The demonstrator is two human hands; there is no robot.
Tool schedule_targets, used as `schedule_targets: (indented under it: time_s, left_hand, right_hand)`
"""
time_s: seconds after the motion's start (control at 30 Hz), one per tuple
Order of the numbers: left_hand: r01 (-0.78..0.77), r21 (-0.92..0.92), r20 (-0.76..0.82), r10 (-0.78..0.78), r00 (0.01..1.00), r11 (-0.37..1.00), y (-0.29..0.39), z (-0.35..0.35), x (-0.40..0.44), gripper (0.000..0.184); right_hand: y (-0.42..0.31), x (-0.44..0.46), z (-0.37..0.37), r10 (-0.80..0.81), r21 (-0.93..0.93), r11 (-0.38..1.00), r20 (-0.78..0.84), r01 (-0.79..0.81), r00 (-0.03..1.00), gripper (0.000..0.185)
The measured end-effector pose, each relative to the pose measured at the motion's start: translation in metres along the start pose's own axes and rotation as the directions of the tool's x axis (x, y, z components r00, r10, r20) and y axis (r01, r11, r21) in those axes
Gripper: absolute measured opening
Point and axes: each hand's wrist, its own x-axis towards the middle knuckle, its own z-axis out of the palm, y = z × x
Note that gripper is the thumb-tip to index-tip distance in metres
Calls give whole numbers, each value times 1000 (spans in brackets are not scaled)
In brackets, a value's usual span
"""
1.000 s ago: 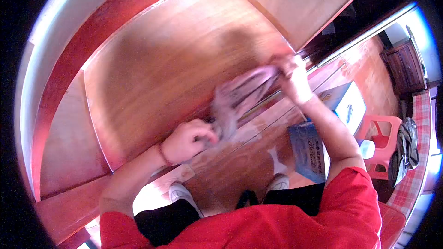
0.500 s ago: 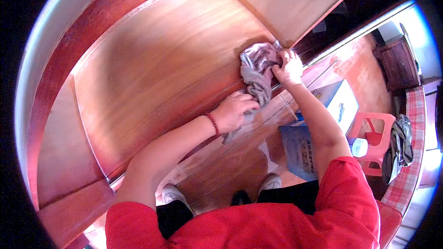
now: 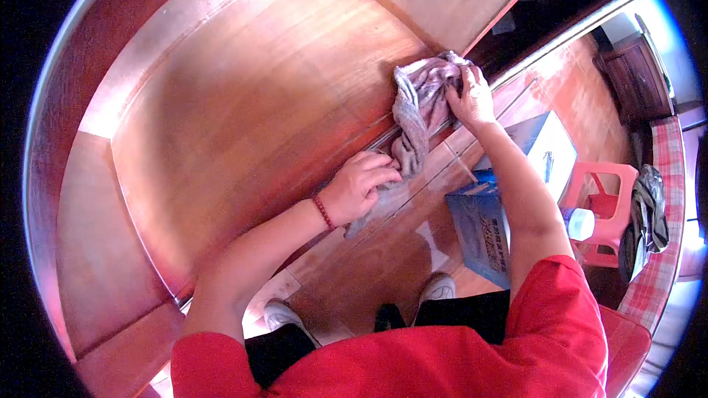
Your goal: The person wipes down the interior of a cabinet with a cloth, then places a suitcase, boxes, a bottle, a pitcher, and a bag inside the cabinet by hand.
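A crumpled grey-purple cloth (image 3: 419, 107) lies over the front right corner of a wooden cabinet compartment (image 3: 258, 103). Its upper end is bunched under my right hand (image 3: 472, 99), whose fingers are closed on it. From there the cloth runs twisted down to my left hand (image 3: 363, 184), which grips its lower part with curled fingers. A loose end hangs below my left hand, outside the cabinet edge. A red bead bracelet (image 3: 323, 212) circles my left wrist.
A blue and white carton (image 3: 479, 228) stands on the tiled floor under my right forearm. Beside it are a pink plastic stool (image 3: 608, 203), a white-capped bottle (image 3: 579, 224) and a dark plastic bag (image 3: 649, 221). A dark wooden cabinet (image 3: 636, 92) stands farther right.
Both hands still hold the cloth. My right hand has shifted slightly up and right, my left hand slightly left and down, and the cloth between them looks more stretched.
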Motion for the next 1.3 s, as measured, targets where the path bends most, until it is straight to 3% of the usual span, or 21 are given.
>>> schedule_targets:
  time_s: [0.03,0.07,0.23,0.43,0.57,0.63,0.7,0.73,0.8,0.83,0.9,0.93,0.97,1.03,1.1,1.13,1.17,1.2,1.23,1.27,1.3]
  left_hand:
    - [10,9,28,-10,1000,1000,0,-1,0,41]
    - [3,20,60,-5,998,1000,-3,-2,-1,43]
    - [-19,6,-7,19,1000,1000,2,-2,-14,44]
    - [53,70,191,-66,979,996,18,-39,-58,39]
    - [124,85,234,-141,962,989,39,-71,-107,33]
    - [171,109,252,-194,948,979,51,-86,-131,30]
    - [332,151,278,-362,890,931,61,-98,-158,22]
    - [341,154,274,-372,887,927,69,-106,-168,22]
    - [477,267,304,-543,783,838,84,-121,-185,15]
    - [484,270,302,-551,778,832,87,-127,-195,15]
    - [595,296,294,-664,688,747,100,-136,-211,13]
    - [723,270,356,-763,539,636,109,-140,-217,17]
    - [737,280,346,-781,520,615,119,-143,-217,17]
    - [813,160,447,-776,446,559,133,-144,-214,21]
    - [703,0,360,-656,663,711,136,-142,-207,23]
    - [683,-43,276,-648,709,729,137,-136,-204,24]
    - [617,-18,157,-608,779,786,129,-128,-203,26]
    - [541,114,12,-545,838,834,120,-118,-203,27]
    - [430,176,-32,-432,902,885,113,-115,-195,35]
    - [370,406,-50,-384,922,836,106,-104,-193,45]
    - [362,433,-53,-377,925,826,100,-94,-199,46]
  right_hand:
    - [-8,-2,5,-8,-118,993,-7,7,1000,54]
    - [-21,-1,-1,100,-115,989,54,-93,994,56]
    - [-37,-14,-17,41,-112,993,123,-27,992,47]
    - [-120,-62,-28,-229,172,965,179,199,957,47]
    - [-181,-94,-41,-431,455,835,195,308,881,45]
    - [-215,-121,-30,-505,529,750,71,396,860,40]
    - [-251,-138,-27,-530,513,736,32,441,847,39]
    - [-268,-146,-27,-534,521,730,31,443,845,39]
    - [-298,-161,-30,-523,590,692,13,416,852,40]
    - [-310,-166,-32,-525,598,686,11,415,851,40]
    - [-332,-170,-44,-571,785,547,96,291,815,41]
    - [-338,-170,-50,-599,823,502,111,264,793,39]
    - [-339,-170,-53,-605,838,479,101,260,790,39]
    - [-333,-170,-55,-715,960,232,278,-158,641,36]
    - [-306,-148,-91,-697,883,354,469,-309,542,35]
    - [-286,-136,-104,-703,883,452,441,-129,558,35]
    - [-265,-131,-105,-660,881,468,298,67,689,36]
    - [-245,-117,-101,-663,818,539,265,202,700,38]
    - [-231,-105,-97,-664,756,586,242,292,707,39]
    - [-220,-100,-81,-682,675,624,226,393,695,40]
    - [-217,-101,-68,-700,573,652,205,496,684,40]
